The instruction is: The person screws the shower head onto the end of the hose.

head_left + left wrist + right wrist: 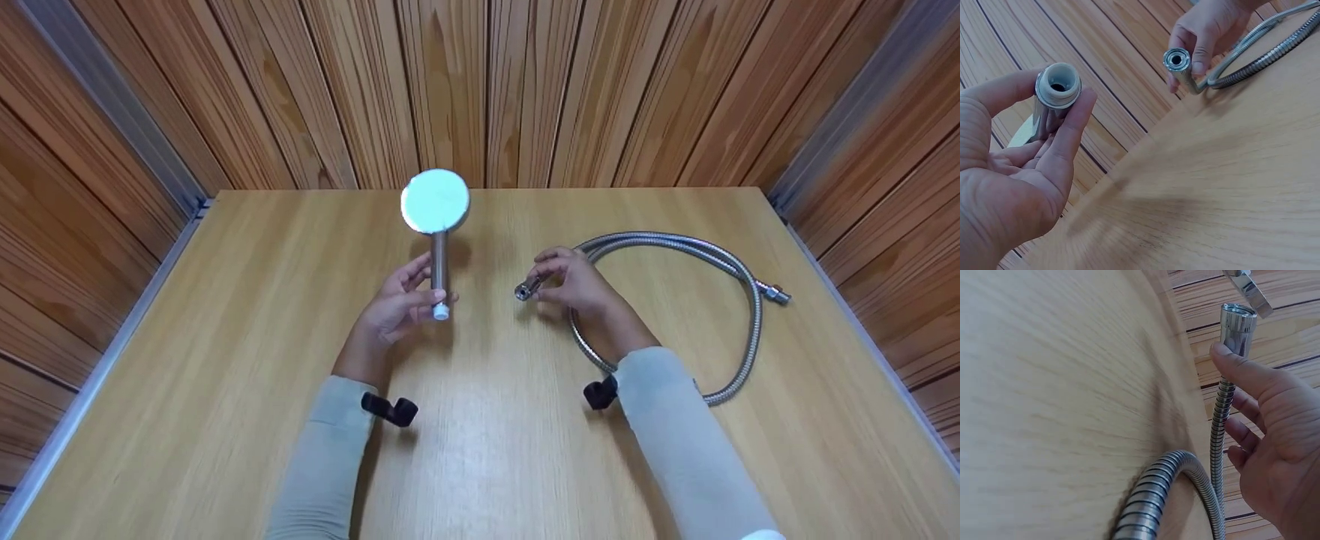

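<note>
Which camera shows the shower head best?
The head view: the shower head shows its face and most of its handle. Left wrist shows mainly the handle's end; right wrist, only part at the top edge.

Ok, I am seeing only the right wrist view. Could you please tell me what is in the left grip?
Observer: In the head view, the left grip holds the shower head by its handle.
Operator: Thank you. And where is the other end of the hose?
Observer: Outside the hose's loop, at its right.
Operator: How does the lower end of the handle look?
Observer: The left wrist view shows a white collar around a dark opening.
</note>
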Available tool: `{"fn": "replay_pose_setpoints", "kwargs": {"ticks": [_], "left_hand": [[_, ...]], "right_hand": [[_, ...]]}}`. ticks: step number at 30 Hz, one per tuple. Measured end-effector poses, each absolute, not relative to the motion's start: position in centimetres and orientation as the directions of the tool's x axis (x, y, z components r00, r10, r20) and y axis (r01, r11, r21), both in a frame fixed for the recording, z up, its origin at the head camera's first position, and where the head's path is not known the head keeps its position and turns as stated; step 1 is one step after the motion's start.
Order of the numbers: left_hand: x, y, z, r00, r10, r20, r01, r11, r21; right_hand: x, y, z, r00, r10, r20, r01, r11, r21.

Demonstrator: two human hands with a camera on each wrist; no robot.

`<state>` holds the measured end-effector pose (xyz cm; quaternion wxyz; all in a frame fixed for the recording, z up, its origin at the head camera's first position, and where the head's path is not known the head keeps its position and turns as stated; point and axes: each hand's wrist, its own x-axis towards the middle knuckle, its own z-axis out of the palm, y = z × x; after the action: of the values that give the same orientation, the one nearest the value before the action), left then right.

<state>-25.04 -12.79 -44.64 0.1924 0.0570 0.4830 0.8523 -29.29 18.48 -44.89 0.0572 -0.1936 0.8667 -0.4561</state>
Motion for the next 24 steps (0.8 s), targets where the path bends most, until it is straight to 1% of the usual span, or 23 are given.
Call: {"fn": "replay_pose_setpoints", "kwargs": {"ticks": [2, 6, 8, 11, 14, 18, 24], "left_hand": [[-24.9, -12.8, -44.4, -0.922, 0.379, -0.082, -0.263, -0.456, 0.85], [-24.9, -12.7, -44.0, -0.926, 0.375, -0.053, -0.229, -0.442, 0.867], [-24.9, -12.6, -43.7, -0.927, 0.373, -0.041, -0.214, -0.436, 0.874], [-24.9, -12.5, -43.4, -0.93, 0.365, -0.041, -0.21, -0.437, 0.875], [-24.9, -12.5, -43.0, -0.934, 0.355, -0.049, -0.215, -0.445, 0.869], [-24.9, -12.5, -42.5, -0.937, 0.344, -0.056, -0.216, -0.446, 0.868], [-24.7, -12.2, -42.2, -0.946, 0.321, -0.051, -0.192, -0.427, 0.883]], "right_hand": [[-29.1, 18.4, -44.5, -0.912, -0.402, 0.082, -0.3, 0.516, -0.802], [-28.5, 18.3, -43.7, -0.894, -0.443, 0.069, -0.301, 0.478, -0.825], [-28.3, 18.2, -43.3, -0.879, -0.47, 0.078, -0.322, 0.466, -0.824], [-28.0, 17.9, -42.9, -0.854, -0.509, 0.105, -0.389, 0.491, -0.78], [-27.9, 17.6, -42.7, -0.841, -0.53, 0.112, -0.425, 0.517, -0.743], [-27.8, 17.5, -42.4, -0.838, -0.53, 0.127, -0.431, 0.502, -0.75], [-27.4, 17.1, -41.9, -0.858, -0.482, 0.174, -0.423, 0.475, -0.772]]}}
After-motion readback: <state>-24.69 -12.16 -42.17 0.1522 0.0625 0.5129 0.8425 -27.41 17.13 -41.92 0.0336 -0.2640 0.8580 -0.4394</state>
